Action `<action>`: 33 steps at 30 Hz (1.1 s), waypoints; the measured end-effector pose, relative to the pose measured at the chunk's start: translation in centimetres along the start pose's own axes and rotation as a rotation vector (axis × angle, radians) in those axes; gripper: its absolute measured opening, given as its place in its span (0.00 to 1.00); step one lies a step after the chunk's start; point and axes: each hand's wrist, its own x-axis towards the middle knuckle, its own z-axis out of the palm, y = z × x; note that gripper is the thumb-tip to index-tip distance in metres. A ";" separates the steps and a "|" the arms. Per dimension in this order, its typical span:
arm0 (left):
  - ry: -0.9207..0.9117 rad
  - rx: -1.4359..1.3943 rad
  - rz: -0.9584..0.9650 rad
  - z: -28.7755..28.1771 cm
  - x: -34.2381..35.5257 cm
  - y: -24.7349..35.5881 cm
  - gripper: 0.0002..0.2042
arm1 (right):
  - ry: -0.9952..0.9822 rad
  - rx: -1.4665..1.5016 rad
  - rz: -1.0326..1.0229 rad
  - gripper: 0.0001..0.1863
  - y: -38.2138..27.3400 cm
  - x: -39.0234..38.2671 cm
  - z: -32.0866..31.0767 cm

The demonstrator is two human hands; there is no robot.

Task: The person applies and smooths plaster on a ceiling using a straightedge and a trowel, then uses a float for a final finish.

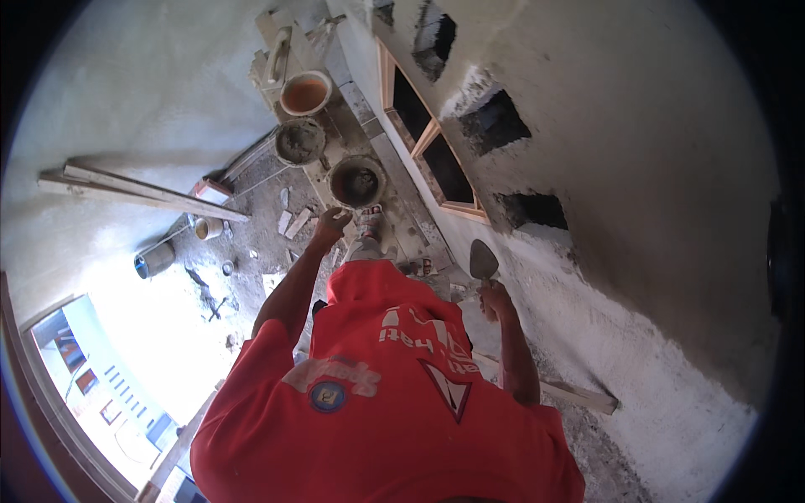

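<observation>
My right hand (496,302) is closed round the handle of a pointing trowel (483,259), its grey blade pointing up and away from me beside the wall. Just short of the nearest bucket (334,192), my left hand (332,226) is held out with its fingers loosely bent and apart, and nothing shows in it. That bucket holds dark wet mortar (359,184). Beyond it stands a second mortar-caked bucket (299,142) with grey mix inside. Farther off, a pale basin (305,93) contains reddish-brown liquid.
The containers stand on a plank platform (404,239), where one of my feet (369,220) also rests. On the right, the plastered wall (604,159) has rough holes and a wooden window frame (429,138). Long timbers (142,193) lean at left; rubble (297,223) litters the ground.
</observation>
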 end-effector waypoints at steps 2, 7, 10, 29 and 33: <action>0.145 -0.102 -0.078 -3.2 1.1 -6.2 0.31 | -0.061 -0.155 -0.017 0.21 -5.5 0.8 1.8; 0.296 -0.278 -0.459 -11.1 -3.9 -11.1 0.33 | -0.213 -0.300 0.065 0.30 -16.6 2.8 8.4; 0.352 -0.333 -0.544 -13.6 -7.5 -14.3 0.34 | -0.258 -0.346 0.067 0.23 -20.7 5.6 12.6; 0.500 -0.660 -0.762 -7.6 -21.8 -20.3 0.25 | -0.395 -0.555 0.178 0.29 -32.4 18.8 29.2; 0.542 -0.680 -0.755 -4.7 -21.5 -18.9 0.28 | -0.411 -0.618 0.059 0.28 -31.2 17.0 25.7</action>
